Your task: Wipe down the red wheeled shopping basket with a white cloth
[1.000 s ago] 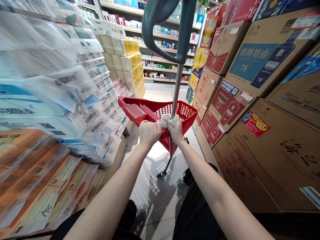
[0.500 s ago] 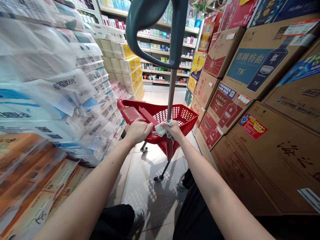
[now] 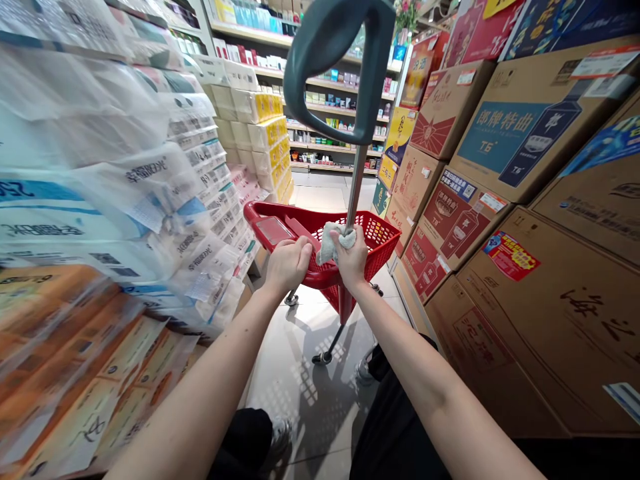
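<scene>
Aisle hemmed in on both sides: wrapped packs stacked left, cartons right. Pale floor gives room ahead, running from beyond the red basket to the shelves, and again below, between basket and shoes. Basket's right end sits near the cartons, its left tip near the packs; contact cannot be told at either side. Its long axis lies across the aisle, flat panel toward the left tip, mesh toward the right. Metal pole rises steeply from it, top leaning slightly right, grey loop handle above. Pale cloth bunched at the pole's lower part, above the near rim; no clear long axis. Right hand pinches the cloth against the pole; left hand curled over the basket rim, just left of the cloth. Half a second ago the cloth lay lower, draped over the rim; now gathered higher on the pole.
</scene>
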### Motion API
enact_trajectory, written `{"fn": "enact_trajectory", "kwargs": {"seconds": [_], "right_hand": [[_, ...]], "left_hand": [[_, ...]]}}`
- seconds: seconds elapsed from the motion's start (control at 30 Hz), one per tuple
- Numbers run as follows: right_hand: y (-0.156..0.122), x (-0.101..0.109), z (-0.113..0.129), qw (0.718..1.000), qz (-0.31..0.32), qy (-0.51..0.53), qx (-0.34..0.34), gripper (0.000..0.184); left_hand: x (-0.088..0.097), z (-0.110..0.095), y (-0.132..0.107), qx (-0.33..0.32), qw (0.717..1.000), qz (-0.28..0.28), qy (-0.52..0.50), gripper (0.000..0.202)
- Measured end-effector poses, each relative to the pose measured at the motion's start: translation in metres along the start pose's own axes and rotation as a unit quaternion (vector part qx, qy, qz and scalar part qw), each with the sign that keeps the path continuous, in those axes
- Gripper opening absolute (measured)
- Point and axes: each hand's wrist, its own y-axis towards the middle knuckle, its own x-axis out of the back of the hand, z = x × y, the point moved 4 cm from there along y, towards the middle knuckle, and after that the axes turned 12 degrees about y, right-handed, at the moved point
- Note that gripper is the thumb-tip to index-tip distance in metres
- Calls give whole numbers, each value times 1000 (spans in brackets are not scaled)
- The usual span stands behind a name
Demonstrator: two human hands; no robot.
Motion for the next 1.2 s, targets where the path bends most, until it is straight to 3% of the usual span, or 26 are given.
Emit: {"fn": "enact_trajectory", "kwargs": {"seconds": [0.1,0.2,0.33,0.47,0.57,0.77,0.9,1.2], "right_hand": [[-18,6,-14,997,43,-54,22,54],[-37,12,-20,991,113,-55,46,65],[-32,16,-7,990,138,-8,27,53],[-9,13,15,993,110,3,47,55],[-7,12,20,996,73,-16,49,58],[-31,22,1,1000,12,8,-22,64],[-28,27,-10,994,20,61,-86,42],[23,30,34,999,-20,-20,16,40]], "left_hand": [[3,2,-1,42,998,-38,-6,25],[3,3,-1,46,998,-37,-8,22],[3,3,-1,41,999,-32,-10,22],[2,0,0,39,998,-42,-20,20],[2,-5,0,48,997,-52,-27,20],[1,-15,0,66,995,-69,-32,22],[-1,-21,1,73,994,-70,-29,23],[-7,-34,4,81,992,-86,-38,20]]}}
